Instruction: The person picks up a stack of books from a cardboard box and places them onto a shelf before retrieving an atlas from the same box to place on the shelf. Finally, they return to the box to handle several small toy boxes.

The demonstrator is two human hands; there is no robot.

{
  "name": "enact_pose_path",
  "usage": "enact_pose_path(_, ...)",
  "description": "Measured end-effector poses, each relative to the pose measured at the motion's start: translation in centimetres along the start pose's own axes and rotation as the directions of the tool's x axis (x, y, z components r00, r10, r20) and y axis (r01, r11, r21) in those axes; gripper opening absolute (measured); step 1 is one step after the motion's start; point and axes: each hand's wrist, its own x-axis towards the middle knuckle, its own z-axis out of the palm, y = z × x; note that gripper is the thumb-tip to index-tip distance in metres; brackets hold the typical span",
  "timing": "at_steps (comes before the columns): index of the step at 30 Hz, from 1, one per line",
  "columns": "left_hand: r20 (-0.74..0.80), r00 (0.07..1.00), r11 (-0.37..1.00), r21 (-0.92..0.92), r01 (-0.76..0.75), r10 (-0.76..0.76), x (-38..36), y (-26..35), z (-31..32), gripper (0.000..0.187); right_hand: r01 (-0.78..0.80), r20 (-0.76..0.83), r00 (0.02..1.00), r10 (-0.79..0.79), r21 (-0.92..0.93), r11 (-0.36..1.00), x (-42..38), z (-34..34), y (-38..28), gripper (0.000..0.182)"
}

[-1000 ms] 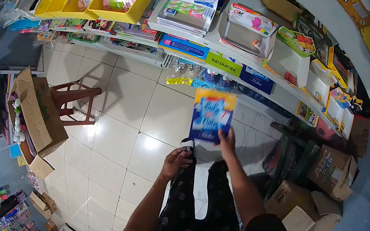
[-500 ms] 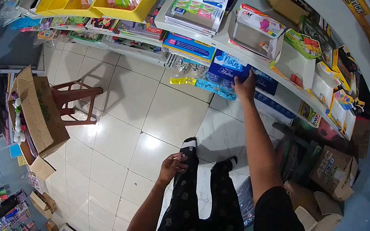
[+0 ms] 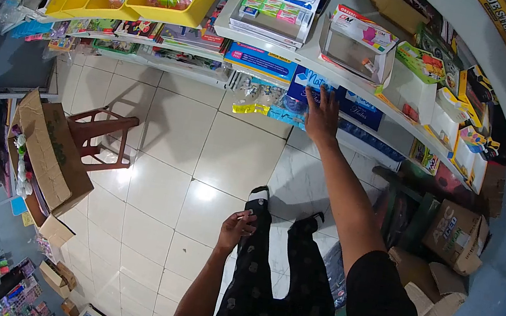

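My right hand (image 3: 322,117) reaches to the lower shelf, its fingers stretched out and apart over the front of a dark blue box (image 3: 298,91) with "Notes" printed on it. The fingertips look to be against the box, and they hide part of its lettering. A second blue box (image 3: 364,113) of similar look sits just to the right. Lower down, my left hand (image 3: 234,230) hangs in front of my legs with curled fingers. Something small and pale shows at its fingertips, too small to name.
Overhead, the upper shelf (image 3: 311,54) carries open cartons, including a white GM box (image 3: 272,27), and yellow bins (image 3: 177,6). A brown stool (image 3: 102,135) and an open cardboard box (image 3: 54,154) stand left on the tiled floor. More cartons (image 3: 456,237) sit at right.
My right hand has let go of the blue box's right edge and shifted left, fingers spreading over its front. The box now sits slightly tucked back. My left hand stays put.
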Motion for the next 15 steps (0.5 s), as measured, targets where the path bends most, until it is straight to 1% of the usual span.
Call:
enact_pose_path(1,-0.001,1.0,1.0,-0.003,0.0,0.0,-0.1,0.2,-0.1,0.045,-0.004,-0.006,1.0,0.004,0.01,1.0,0.5,0.7,0.3,0.068)
enact_pose_path(4,-0.017,1.0,0.999,-0.029,0.02,-0.02,0.0,0.7,0.0,0.032,-0.006,-0.033,0.999,0.005,-0.044,0.999,1.9,2.3,1.3,0.064)
enact_pose_path(7,-0.036,0.999,1.0,-0.011,0.02,-0.021,0.0,0.5,0.0,0.032,0.056,-0.042,0.997,-0.058,-0.047,0.997,2.4,2.0,1.7,0.061)
enact_pose_path(8,-0.038,0.999,1.0,0.001,0.025,-0.025,0.0,0.5,0.1,0.032,0.085,-0.103,0.99,-0.091,-0.06,0.995,2.3,1.4,1.9,0.059)
enact_pose_path(10,-0.046,0.998,0.999,0.021,0.033,-0.032,-0.1,0.7,0.3,0.033,0.144,-0.222,0.962,-0.162,-0.094,0.985,1.8,-2.1,1.3,0.055)
enact_pose_path(13,-0.045,0.998,0.999,0.033,0.035,-0.033,-0.3,1.2,0.8,0.034,0.254,-0.389,0.901,-0.191,0.117,0.96,2.8,-3.2,4.5,0.051)
enact_pose_path(14,-0.049,0.998,0.998,0.035,0.045,-0.043,-0.2,1.2,0.9,0.034,0.231,-0.431,0.89,-0.149,0.145,0.962,2.4,-3.6,5.4,0.044)
enact_pose_path(15,-0.052,0.997,0.998,0.038,0.055,-0.053,-0.1,1.1,0.9,0.034,0.192,-0.429,0.896,-0.116,0.138,0.972,2.2,-3.9,6.4,0.04)
